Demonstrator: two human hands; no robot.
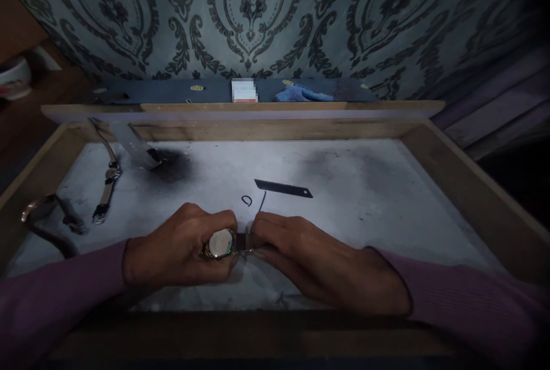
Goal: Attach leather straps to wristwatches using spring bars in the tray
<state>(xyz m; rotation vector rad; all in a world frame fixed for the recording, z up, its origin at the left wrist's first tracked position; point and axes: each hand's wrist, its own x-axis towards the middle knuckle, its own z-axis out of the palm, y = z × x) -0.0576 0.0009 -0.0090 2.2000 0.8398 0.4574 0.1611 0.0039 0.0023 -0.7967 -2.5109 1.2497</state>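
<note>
Item: shallow wooden tray (266, 130), raised walls, pale floor.

Contents, middle: one dark blade (283, 188), flat, small hole at its right end; one small dark curl (246, 201); one thin dark strip (262, 202), its lower end just beside the right hand (318, 261).

Contents, left side: one small watch (112, 173) with strap; one curved brown band (38, 203); one grey strip (133, 144), dark at its lower end.

Held low over the tray: one round-faced watch (221, 243), clamped in the left hand (180, 247); its dark strap (242, 241), pinched in the right hand's closed fingers.

Beyond the far wall: one white-and-red box (244, 90); one blue cloth (301, 93).

Far left, outside the tray: one pale bowl (15, 79), contents not visible.
</note>
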